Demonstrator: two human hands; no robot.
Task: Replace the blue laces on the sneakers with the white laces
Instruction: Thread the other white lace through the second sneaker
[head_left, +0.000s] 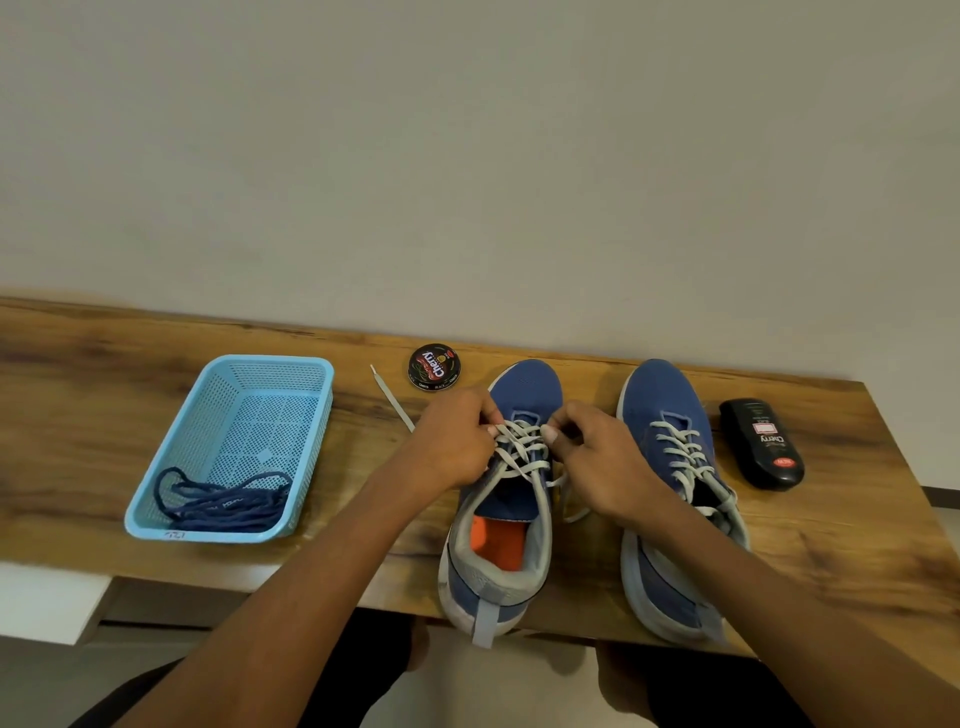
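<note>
Two blue sneakers stand on the wooden table, toes toward the wall. The left sneaker (524, 395) has an orange insole and a white lace (519, 452) crossing its eyelets. My left hand (457, 441) pinches that lace on the shoe's left side, and my right hand (597, 457) pinches it on the right side. A loose end of the white lace (389, 395) trails across the table behind my left hand. The right sneaker (670, 415) is laced in white and stands untouched. The blue laces (223, 501) lie coiled in the light blue basket (280, 364).
A round black shoe-polish tin (434, 367) sits by the wall behind the left sneaker. A black liquid-polish bottle (761, 442) lies right of the right sneaker. The table's front edge (311, 587) runs just under the sneakers' heels; my knees show below it.
</note>
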